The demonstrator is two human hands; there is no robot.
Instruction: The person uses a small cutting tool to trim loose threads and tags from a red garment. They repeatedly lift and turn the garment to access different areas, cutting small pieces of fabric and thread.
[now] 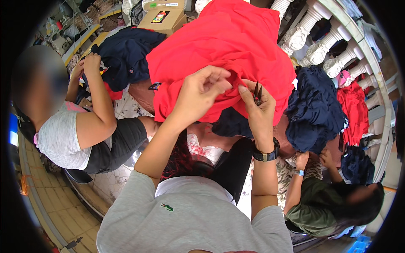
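A large heap of bright red cloth, seemingly a garment, lies spread in front of me, with folds gathered near its front edge. My right hand pinches a fold of it between thumb and finger. Small dark thread snips sit in that same hand, blades pointing up and slightly apart. Just left of the fold is my left hand, fingers half curled and thumb apart from them. Nothing shows in its grasp, though a thin thread would be too small to make out.
Navy garments lie at the left, where a co-worker handles them. Another co-worker sits at the right by a navy pile. White balusters line the right side. A cardboard box stands behind.
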